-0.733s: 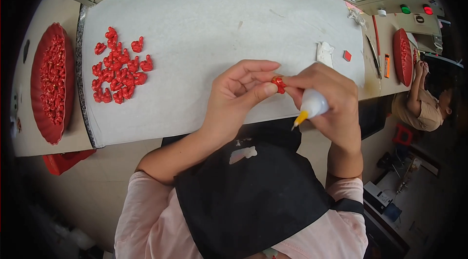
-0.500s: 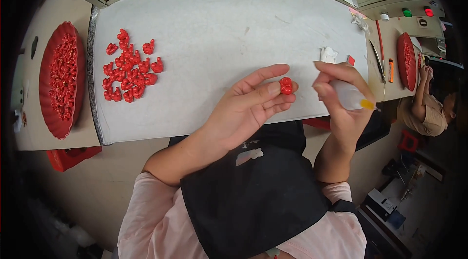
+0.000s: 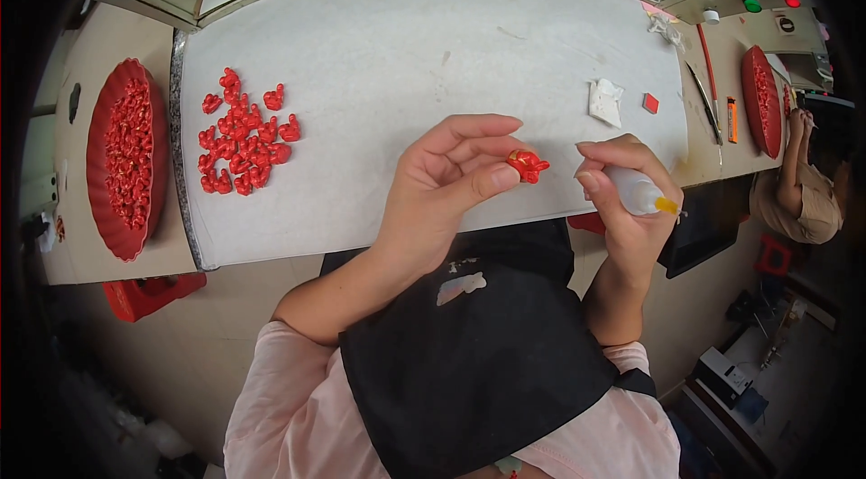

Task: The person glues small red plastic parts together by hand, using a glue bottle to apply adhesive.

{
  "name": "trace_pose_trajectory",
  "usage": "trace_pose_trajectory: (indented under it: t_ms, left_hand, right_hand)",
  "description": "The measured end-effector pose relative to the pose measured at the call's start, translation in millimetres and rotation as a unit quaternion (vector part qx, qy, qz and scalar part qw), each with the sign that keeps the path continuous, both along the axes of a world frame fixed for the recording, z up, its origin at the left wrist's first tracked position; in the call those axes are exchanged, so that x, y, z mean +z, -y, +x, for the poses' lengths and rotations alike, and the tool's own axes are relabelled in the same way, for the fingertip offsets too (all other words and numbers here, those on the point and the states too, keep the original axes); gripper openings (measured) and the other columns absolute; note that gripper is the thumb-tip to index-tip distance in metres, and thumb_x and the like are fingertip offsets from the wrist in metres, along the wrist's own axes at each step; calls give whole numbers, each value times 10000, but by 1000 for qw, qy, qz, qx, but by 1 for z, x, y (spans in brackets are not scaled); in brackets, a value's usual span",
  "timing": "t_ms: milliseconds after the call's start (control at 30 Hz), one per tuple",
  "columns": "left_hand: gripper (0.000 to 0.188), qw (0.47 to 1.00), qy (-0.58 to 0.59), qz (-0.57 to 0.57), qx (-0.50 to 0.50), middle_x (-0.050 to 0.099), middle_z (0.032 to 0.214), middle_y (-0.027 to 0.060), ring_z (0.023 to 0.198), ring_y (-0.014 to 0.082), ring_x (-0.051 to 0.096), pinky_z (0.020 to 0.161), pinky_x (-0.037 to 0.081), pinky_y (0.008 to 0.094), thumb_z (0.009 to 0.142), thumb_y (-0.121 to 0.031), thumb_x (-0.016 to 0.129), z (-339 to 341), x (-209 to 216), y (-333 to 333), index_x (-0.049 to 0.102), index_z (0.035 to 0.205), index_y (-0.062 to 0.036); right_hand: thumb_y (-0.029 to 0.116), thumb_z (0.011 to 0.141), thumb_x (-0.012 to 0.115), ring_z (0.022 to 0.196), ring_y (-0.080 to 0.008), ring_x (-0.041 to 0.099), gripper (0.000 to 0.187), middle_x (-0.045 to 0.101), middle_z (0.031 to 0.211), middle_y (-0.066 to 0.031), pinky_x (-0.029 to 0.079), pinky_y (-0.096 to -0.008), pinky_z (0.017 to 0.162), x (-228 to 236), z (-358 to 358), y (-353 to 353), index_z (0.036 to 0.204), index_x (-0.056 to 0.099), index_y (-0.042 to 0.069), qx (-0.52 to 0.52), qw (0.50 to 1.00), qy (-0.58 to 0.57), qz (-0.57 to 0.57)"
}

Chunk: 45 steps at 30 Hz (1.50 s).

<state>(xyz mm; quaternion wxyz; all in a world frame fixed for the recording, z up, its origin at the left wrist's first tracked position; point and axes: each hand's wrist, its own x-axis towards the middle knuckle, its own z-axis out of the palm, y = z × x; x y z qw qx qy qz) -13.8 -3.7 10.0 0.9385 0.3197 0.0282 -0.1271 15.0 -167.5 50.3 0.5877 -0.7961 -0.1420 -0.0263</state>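
Between the thumb and fingers of my left hand [image 3: 442, 177] is a small glossy red figurine [image 3: 528, 166] with a touch of gold on it. My right hand [image 3: 631, 199] is closed round a translucent squeeze bottle [image 3: 634, 190] whose yellow tip [image 3: 666, 206] points right, away from the figurine. A gap separates the two hands, above the near part of the white-covered table [image 3: 379, 55]. On the left of that table lies a loose cluster of similar red figurines [image 3: 242, 123].
At the left stands a scalloped red tray [image 3: 155, 163] of small red pieces; another red tray [image 3: 763, 100] is at the right. A crumpled white wipe [image 3: 605, 102], a red square [image 3: 650, 103], tweezers [image 3: 704, 100] and an orange cutter [image 3: 732, 120] lie right. A co-worker [image 3: 798, 181] sits far right.
My left hand has turned the figurine, so a different side with gold shows. The right hand still holds the bottle, slightly lower. The whole view has shifted a little.
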Motion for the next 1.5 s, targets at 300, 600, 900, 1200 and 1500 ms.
trace_pose_trajectory:
  t_ms: [300,600,900,1200,1500]
  left_hand:
    - [311,996,29,77,30,561,907,90,854,135,539,780,419,248,729,30,543,-1,0,2,467,1030,6]
    - [306,992,55,114,23,570,871,91,831,118,542,764,423,226,738,31,541,-1,-1,-2,468,1036,25]
    - [266,949,168,260,59,551,808,55,764,118,531,653,421,225,720,51,539,-1,0,-32,549,980,-3]
    - [258,347,378,846,148,507,763,53,684,201,493,603,407,303,530,0,627,7,0,-126,582,781,-38]
    - [146,439,397,801,90,500,742,70,694,230,491,619,408,317,651,-50,606,66,32,-128,577,794,-46]
  right_hand:
    - [-57,601,635,565,-121,512,207,550,656,-66,386,-203,490,5,2,-13,796,604,6,64,997,37,-33]
    - [-59,587,635,540,-134,524,182,548,625,-70,395,-206,478,3,2,-14,756,610,3,86,991,78,-72]
    - [-64,594,619,590,-146,508,273,543,693,-84,392,-227,533,-1,2,-21,859,582,-7,88,985,100,-110]
    - [-93,606,578,560,-124,473,247,499,643,-65,366,-209,533,-14,1,-13,840,569,-16,58,992,83,-79]
    - [-69,615,595,563,-125,481,248,511,663,-68,367,-208,531,-20,6,-4,852,572,-1,45,996,41,-69]
